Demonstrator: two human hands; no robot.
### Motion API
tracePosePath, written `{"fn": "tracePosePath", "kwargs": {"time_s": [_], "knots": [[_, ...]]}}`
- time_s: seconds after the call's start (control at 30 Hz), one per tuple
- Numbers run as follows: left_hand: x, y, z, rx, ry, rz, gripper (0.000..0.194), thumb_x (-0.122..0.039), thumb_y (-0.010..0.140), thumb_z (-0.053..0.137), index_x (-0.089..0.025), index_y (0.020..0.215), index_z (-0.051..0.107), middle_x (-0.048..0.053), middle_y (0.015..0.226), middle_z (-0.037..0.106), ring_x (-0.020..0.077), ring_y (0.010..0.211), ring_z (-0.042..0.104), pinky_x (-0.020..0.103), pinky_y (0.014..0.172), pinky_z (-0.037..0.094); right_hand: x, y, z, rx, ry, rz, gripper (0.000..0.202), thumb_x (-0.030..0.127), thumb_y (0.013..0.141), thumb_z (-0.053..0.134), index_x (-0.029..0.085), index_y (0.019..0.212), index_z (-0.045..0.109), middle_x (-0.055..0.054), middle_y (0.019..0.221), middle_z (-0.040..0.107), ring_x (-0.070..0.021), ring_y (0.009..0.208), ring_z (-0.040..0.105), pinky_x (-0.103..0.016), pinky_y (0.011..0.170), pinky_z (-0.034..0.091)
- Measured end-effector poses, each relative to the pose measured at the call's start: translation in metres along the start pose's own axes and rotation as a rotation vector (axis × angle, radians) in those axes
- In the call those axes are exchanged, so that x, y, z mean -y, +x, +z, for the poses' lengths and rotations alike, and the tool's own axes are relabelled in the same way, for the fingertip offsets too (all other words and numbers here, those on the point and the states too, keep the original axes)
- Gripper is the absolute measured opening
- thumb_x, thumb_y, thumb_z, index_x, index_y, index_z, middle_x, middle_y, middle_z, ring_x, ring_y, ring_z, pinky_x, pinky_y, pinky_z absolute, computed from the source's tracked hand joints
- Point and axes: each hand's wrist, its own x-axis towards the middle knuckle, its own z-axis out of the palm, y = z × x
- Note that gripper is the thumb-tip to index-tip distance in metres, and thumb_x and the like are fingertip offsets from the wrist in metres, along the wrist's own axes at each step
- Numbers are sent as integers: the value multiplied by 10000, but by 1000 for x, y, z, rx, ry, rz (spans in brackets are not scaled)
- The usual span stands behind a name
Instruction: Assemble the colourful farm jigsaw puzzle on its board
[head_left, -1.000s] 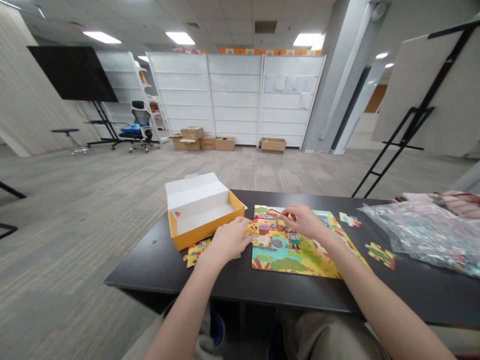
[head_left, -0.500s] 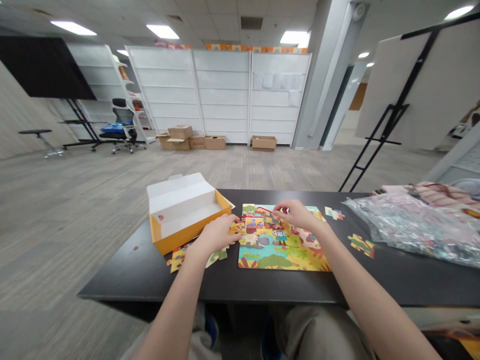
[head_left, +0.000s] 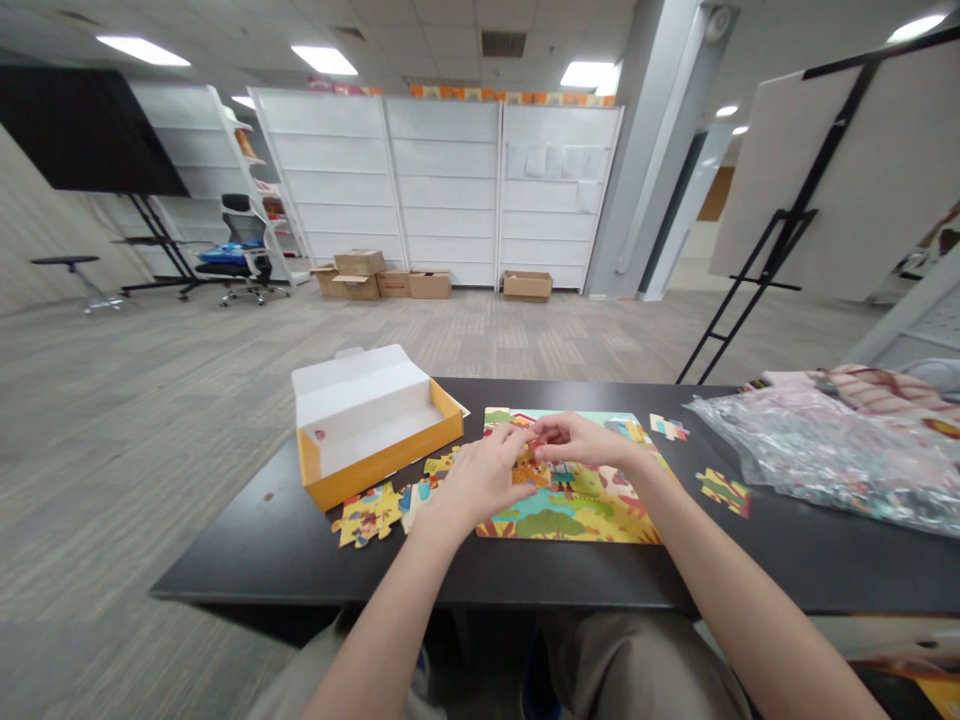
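Your left hand (head_left: pixel 486 474) has its grip partly closed on an orange puzzle piece (head_left: pixel 533 474) over the puzzle (head_left: pixel 600 510). Your right hand (head_left: pixel 583 441) curls beside it, hold unclear.

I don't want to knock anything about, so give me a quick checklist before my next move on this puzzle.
1. Puzzle flat on the table: ok.
2. Clear view of the puzzle: not ok; the left hand and right hand cover part of it.
3. Firm grip on a piece: cannot tell; the hands meet over the puzzle and hide the contact.
4. Loose pieces on the table in sight: ok; some lie by the box, two right of the puzzle.
5. Box off the puzzle: ok; it stands open to the left.
6. Bag off the puzzle: ok; it lies apart, to the right.
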Motion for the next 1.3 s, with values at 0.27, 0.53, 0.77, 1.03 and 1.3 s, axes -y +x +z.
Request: {"fn": "tracePosePath", "kwargs": {"time_s": [0.27, 0.53, 0.77, 1.03, 1.3], "knots": [[-5, 7, 9, 14, -26, 73, 588, -286, 806, 706, -253, 1350, 483, 62, 1378, 572, 250, 1214, 587, 365, 1000, 505, -16, -17, -33, 24, -53, 228, 461, 496, 748, 777, 156, 1040, 670, 17, 665, 664, -83, 494, 504, -203, 466, 370], [-4, 6, 11, 108, -12, 55, 470, -319, 848, 668, -252, 1300, 558, 76, 1317, 632, 270, 1232, 583, 396, 1017, 489, -6, -26, -41, -14, -49, 314, 455, 515, 660, 825, 159, 904, 682, -26, 740, 713, -127, 611, 597, -231, 542, 435], [28, 5, 0, 82, 21, -119, 336, -176, 935, 473, -248, 1224, 629, 69, 1242, 687, 240, 1127, 654, 345, 933, 520, -25, -10, -33, -139, -89, 217, 414, 505, 743, 768, 152, 924, 651, -22, 726, 695, -137, 631, 611, -237, 548, 431], [48, 4, -5, 11, 27, -238, 342, -124, 942, 423, -205, 1212, 618, 101, 1196, 691, 221, 1137, 653, 321, 995, 477, -23, 16, 7, -238, -7, 65, 345, 416, 807, 708, 171, 1045, 653, -52, 882, 721, -165, 765, 664, -276, 665, 515], [45, -8, -13, 144, 25, -215, 383, -373, 840, 653, -227, 1194, 662, 81, 1136, 719, 275, 1063, 665, 353, 928, 512, -26, 24, 21, -286, 3, 71, 360, 376, 826, 683, 191, 1123, 597, -37, 863, 719, -158, 711, 663, -268, 623, 521]]}}
